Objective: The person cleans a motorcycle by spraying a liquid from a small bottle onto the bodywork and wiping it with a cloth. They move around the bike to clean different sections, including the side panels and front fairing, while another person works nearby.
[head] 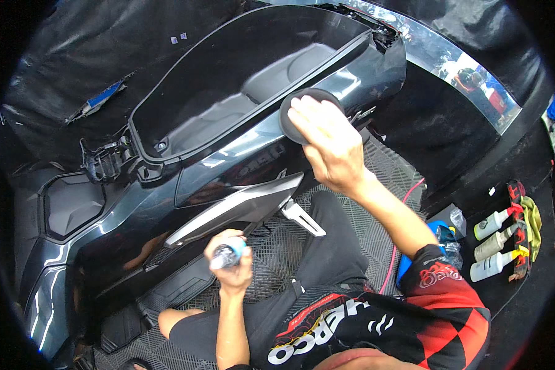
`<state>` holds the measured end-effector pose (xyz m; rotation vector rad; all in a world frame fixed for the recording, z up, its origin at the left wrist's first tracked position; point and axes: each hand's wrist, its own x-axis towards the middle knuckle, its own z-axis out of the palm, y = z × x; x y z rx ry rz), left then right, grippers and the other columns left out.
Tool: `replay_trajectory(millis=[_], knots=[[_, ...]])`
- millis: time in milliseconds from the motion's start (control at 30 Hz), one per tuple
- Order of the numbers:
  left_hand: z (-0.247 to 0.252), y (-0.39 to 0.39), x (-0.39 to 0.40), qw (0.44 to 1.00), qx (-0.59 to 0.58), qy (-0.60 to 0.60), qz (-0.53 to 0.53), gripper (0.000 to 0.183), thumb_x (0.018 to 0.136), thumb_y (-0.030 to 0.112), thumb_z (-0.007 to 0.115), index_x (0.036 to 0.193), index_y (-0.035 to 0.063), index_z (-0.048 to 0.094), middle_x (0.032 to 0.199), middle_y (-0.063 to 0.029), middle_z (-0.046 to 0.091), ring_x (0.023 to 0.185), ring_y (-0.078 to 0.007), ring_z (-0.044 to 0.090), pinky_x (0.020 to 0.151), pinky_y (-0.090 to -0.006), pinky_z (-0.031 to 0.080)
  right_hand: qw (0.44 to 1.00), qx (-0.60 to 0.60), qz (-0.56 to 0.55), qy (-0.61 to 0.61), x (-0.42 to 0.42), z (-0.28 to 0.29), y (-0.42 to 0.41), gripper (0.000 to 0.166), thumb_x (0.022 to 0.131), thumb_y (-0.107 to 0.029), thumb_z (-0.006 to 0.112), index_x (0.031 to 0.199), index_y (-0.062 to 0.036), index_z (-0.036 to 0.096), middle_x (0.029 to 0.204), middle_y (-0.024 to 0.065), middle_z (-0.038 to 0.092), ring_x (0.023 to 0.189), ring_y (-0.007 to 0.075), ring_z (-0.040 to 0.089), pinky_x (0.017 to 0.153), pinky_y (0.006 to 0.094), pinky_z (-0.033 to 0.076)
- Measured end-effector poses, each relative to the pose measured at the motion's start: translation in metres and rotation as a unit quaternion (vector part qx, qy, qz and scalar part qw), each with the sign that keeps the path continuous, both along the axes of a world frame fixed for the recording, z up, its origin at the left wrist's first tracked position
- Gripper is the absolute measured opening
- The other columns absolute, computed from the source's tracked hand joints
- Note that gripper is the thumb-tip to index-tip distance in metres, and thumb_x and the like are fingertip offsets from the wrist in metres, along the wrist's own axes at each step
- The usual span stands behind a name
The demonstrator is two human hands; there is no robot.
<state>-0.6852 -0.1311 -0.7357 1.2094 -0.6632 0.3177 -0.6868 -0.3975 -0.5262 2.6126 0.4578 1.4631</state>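
Note:
My right hand (pixel 335 143) lies flat, fingers together, over a round black pad (pixel 292 122) on the glossy dark side panel (pixel 254 141) of a motor scooter. The palm hides most of the pad. Nearer my body, my left hand (pixel 231 266) is closed around a small bottle (pixel 230 254) with a blue part and a clear or whitish end; its label cannot be read. Between the hands are a silver trim piece (pixel 231 206) and a silver footrest bracket (pixel 305 219). Above the panel, the scooter's underseat storage compartment (pixel 226 115) lies uncovered.
Several spray bottles (pixel 492 245) and a yellow-green cloth (pixel 532 226) are at the right. A blue container (pixel 404 268) and a pink hose or cord (pixel 393 254) lie near my right elbow. Grey grid matting (pixel 273 263) covers the floor. A black sheet (pixel 88 60) lies beyond the scooter.

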Motion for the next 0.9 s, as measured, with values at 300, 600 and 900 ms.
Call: replay_trajectory(millis=[300,600,900], knots=[[-0.025,0.008,-0.001,0.994,0.104,-0.022,0.018,0.047,0.087,0.013,0.08,0.122,-0.0005,0.051,0.099,-0.0201,0.071,0.082,-0.0312,0.072,0.078,-0.0404,0.057,0.989,0.027,0.034,0.141,-0.014,0.025,-0.045,0.037,0.09,-0.008,0.052,0.119,0.0014,0.074,0.127,0.0186,0.072,0.127,0.0364,0.063,0.114,0.0476,0.043],[-0.014,0.014,-0.007,0.994,0.101,-0.029,0.016,0.044,0.087,0.012,0.079,0.12,-0.0015,0.052,0.098,-0.0195,0.071,0.081,-0.0298,0.072,0.075,-0.038,0.057,0.953,0.262,-0.152,0.005,0.01,0.04,-0.132,0.038,0.096,-0.011,0.055,0.129,-0.0017,0.071,0.131,0.0186,0.072,0.123,0.032,0.068,0.107,0.0372,0.051],[-0.013,0.02,-0.011,0.989,0.149,0.01,-0.004,0.04,0.087,0.007,0.077,0.118,-0.0014,0.054,0.099,-0.0141,0.071,0.084,-0.0196,0.067,0.078,-0.0328,0.055,0.997,-0.018,-0.076,0.017,-0.009,0.001,-0.018,0.043,0.089,-0.003,0.059,0.131,-0.0027,0.069,0.133,0.0183,0.069,0.125,0.0366,0.065,0.112,0.0474,0.047]])
